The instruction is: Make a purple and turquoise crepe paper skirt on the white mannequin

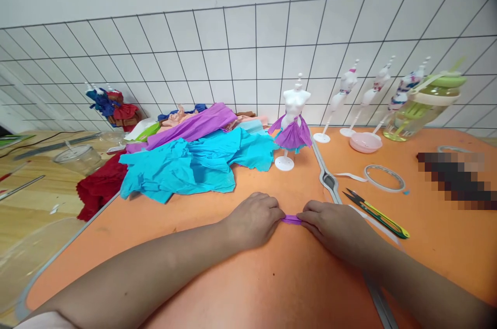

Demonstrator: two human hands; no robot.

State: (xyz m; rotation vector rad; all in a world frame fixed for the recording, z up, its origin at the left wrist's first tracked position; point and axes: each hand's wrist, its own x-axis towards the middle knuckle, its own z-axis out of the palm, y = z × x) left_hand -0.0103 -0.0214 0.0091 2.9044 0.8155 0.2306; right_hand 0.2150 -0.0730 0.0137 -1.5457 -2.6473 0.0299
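Note:
Between my two hands a short, folded purple strip (pixel 291 220) is held close above the orange table. My left hand (pixel 254 220) pinches its left end, and my right hand (pixel 330 225) pinches the other end. Whether it is paper or cloth I cannot tell. Behind my hands stands a small white dress form (pixel 295 103) wearing a purple skirt (pixel 294 132) with bits of blue at its hem. To the right of my right hand lie yellow and green thread snips (pixel 378 215), blades pointing up and left.
Crumpled turquoise sheets (pixel 198 163), a purple sheet (pixel 194 124) and red material (pixel 101 184) lie at the left. At the back right are several dress forms (pixel 345 86), a pink dish (pixel 365 142) and a bottle (pixel 427 104). A tape roll (pixel 399 180) lies near the snips.

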